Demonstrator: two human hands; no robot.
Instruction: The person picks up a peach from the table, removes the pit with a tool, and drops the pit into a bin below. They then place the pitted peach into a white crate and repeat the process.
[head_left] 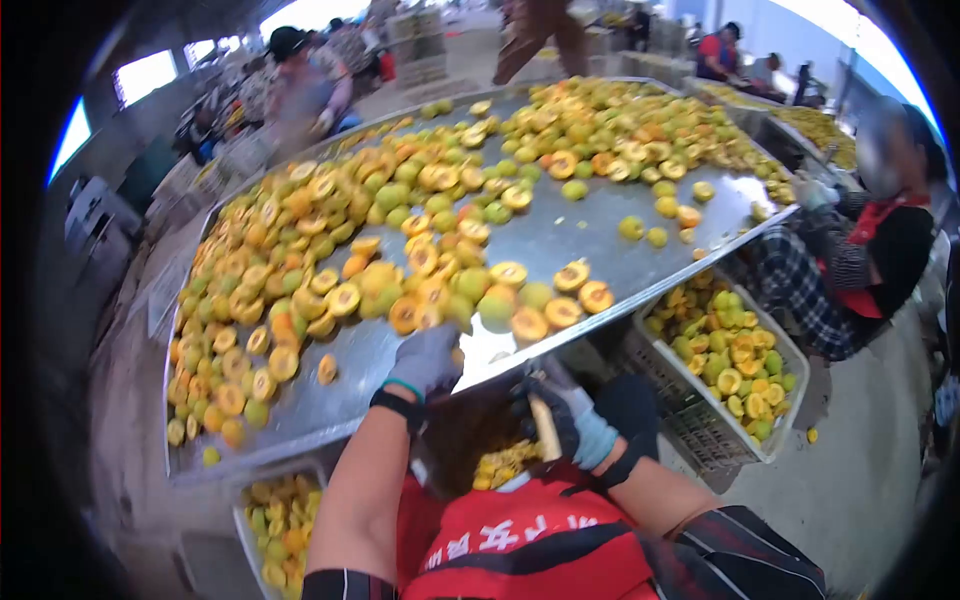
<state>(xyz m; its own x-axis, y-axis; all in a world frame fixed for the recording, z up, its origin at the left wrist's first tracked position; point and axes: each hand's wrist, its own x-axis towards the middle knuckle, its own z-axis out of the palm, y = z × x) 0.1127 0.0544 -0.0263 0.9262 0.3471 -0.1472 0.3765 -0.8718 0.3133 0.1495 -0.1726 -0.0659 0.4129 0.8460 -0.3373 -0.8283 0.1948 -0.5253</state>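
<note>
My left hand point(426, 362), in a grey glove, is at the near edge of the metal table point(300, 405), beside halved and whole yellow-green fruits point(430, 290). Its fingertips are blurred against the fruit, so what they hold is unclear. My right hand point(560, 415), in a dark and grey glove, is closed around a tool with a light wooden handle point(546, 428). Between and below my hands, small yellow pieces point(505, 465) lie in a dark container under the table edge.
A crate of halved fruit point(730, 365) stands on the floor at the right, another point(280, 530) at the lower left. A person in a red apron point(875, 240) sits at the table's right side. Another person point(300, 90) is across it at the back left.
</note>
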